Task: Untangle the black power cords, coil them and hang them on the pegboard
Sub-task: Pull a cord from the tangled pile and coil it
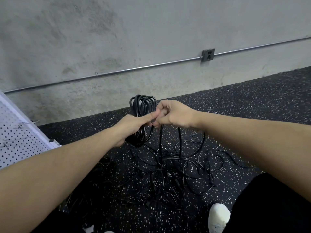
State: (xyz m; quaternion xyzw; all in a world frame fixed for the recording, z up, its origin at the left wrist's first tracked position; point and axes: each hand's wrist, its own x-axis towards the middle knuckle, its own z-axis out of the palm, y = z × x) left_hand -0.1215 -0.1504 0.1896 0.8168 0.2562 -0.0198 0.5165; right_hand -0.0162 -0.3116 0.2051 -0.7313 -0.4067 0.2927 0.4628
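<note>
White shoe (218,216) cut off near right | tangled cords (168,174) hard to separate | left hand (133,125) gripped coil (143,105) | right hand (171,115) pinched strand (161,142), fingertips hidden

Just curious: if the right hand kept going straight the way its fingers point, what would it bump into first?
Probably the left hand, whose thumb already meets the right hand, then the coiled cord it grips.

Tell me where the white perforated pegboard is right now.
In the head view, the white perforated pegboard stands at the left edge against the grey concrete wall, left of the left hand gripping the coiled black power cord.
</note>
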